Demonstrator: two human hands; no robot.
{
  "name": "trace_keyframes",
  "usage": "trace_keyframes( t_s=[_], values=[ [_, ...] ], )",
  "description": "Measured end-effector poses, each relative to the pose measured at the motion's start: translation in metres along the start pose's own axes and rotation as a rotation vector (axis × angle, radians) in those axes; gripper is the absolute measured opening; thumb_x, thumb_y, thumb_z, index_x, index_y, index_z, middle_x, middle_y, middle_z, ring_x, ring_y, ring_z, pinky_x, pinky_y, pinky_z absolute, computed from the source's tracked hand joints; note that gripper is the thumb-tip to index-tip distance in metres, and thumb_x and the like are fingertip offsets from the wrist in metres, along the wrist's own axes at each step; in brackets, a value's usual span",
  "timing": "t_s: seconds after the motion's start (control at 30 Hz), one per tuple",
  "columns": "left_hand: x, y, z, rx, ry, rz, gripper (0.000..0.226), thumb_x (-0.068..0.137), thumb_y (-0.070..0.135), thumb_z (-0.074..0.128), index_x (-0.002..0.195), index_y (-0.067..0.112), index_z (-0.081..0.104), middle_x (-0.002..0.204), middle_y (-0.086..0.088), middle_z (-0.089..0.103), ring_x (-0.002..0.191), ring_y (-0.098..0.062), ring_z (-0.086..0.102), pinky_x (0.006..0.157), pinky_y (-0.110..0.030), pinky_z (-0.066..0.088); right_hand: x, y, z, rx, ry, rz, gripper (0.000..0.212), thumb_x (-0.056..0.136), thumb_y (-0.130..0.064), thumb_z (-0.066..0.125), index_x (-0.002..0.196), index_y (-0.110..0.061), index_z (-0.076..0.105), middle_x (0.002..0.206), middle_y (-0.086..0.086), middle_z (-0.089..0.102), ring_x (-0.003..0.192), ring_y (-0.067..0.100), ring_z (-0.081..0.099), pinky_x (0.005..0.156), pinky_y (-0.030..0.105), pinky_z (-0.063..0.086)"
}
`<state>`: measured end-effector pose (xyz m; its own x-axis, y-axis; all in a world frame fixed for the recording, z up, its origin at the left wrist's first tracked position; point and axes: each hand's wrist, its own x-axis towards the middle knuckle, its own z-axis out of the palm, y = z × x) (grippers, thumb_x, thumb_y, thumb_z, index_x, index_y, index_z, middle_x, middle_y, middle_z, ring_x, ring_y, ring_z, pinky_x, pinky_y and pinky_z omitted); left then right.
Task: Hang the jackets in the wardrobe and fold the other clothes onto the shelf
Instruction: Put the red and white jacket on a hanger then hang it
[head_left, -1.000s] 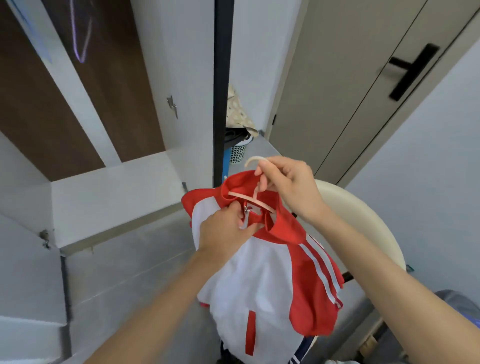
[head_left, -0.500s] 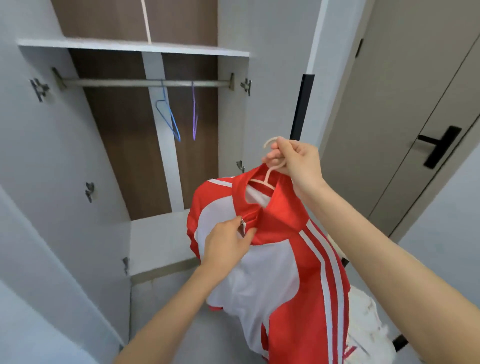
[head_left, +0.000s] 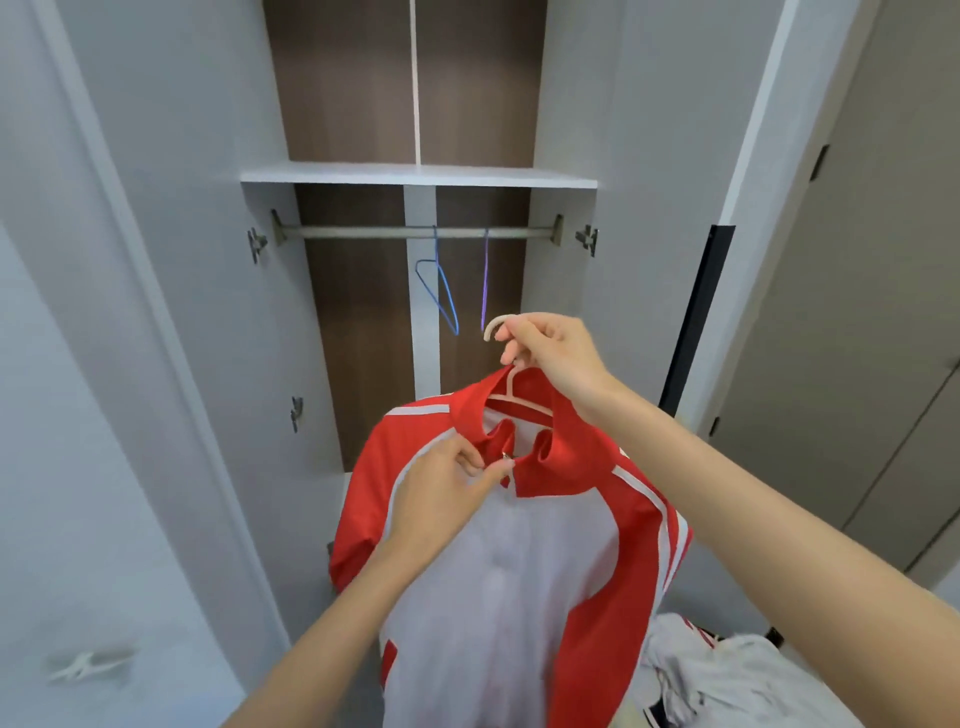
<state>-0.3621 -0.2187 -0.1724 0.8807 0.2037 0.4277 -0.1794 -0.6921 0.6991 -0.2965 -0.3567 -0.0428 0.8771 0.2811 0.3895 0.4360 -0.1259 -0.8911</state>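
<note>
The right hand (head_left: 550, 353) has its grip clamped on the neck of a cream hanger (head_left: 511, 384). It holds the red-and-white jacket (head_left: 519, 582) up before the open wardrobe (head_left: 358, 338), below the rail (head_left: 363, 232). The left hand (head_left: 441, 499) has its grip pinched on the jacket at the zip under the collar. A blue hanger (head_left: 441, 296) and a purple hanger (head_left: 485, 280) hang on the rail, under the shelf (head_left: 415, 175). More clothes (head_left: 737, 680) lie at lower right.

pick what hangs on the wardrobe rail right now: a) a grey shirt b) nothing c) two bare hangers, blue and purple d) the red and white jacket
c: a blue hanger and a purple hanger hang bare on the rail; the jacket is below it, on a pale hanger held by the right hand.
</note>
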Motion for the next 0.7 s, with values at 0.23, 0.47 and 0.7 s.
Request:
trace_keyframes(
  t_s=[0.23, 0.47, 0.7],
  values=[
    [0.063, -0.016, -0.055, 0.304, 0.114, 0.168, 0.059, 0.088, 0.059, 0.050, 0.137, 0.027, 0.041, 0.134, 0.004, 0.041, 0.125, -0.014, 0.030, 0.111, -0.040, 0.018, 0.022, -0.024, 0.008, -0.216, -0.086, -0.116, 0.027, 0.098, -0.024, 0.051, 0.082, -0.016, 0.071, 0.087, -0.015, 0.063, 0.091, 0.003, 0.057, 0.080, 0.017, 0.043],
    [0.107, -0.026, -0.072, 0.168, -0.016, 0.233, 0.036, 0.090, 0.056, 0.041, 0.091, 0.025, 0.060, 0.083, 0.011, 0.057, 0.082, -0.010, 0.049, 0.079, -0.036, 0.032, 0.044, -0.025, 0.009, -0.282, -0.103, -0.234, 0.029, 0.100, -0.024, 0.049, 0.086, -0.015, 0.072, 0.082, -0.012, 0.060, 0.086, 0.012, 0.051, 0.070, 0.015, 0.035],
    [0.150, -0.056, -0.058, 0.181, 0.023, 0.029, 0.030, 0.090, 0.050, 0.058, 0.070, 0.028, 0.053, 0.072, 0.012, 0.057, 0.082, -0.014, 0.052, 0.078, -0.033, 0.026, 0.078, 0.035, -0.008, -0.222, -0.232, -0.019, 0.040, 0.095, -0.042, 0.051, 0.133, -0.030, 0.042, 0.108, -0.011, 0.057, 0.087, -0.002, 0.057, 0.072, 0.005, 0.043]
  ],
)
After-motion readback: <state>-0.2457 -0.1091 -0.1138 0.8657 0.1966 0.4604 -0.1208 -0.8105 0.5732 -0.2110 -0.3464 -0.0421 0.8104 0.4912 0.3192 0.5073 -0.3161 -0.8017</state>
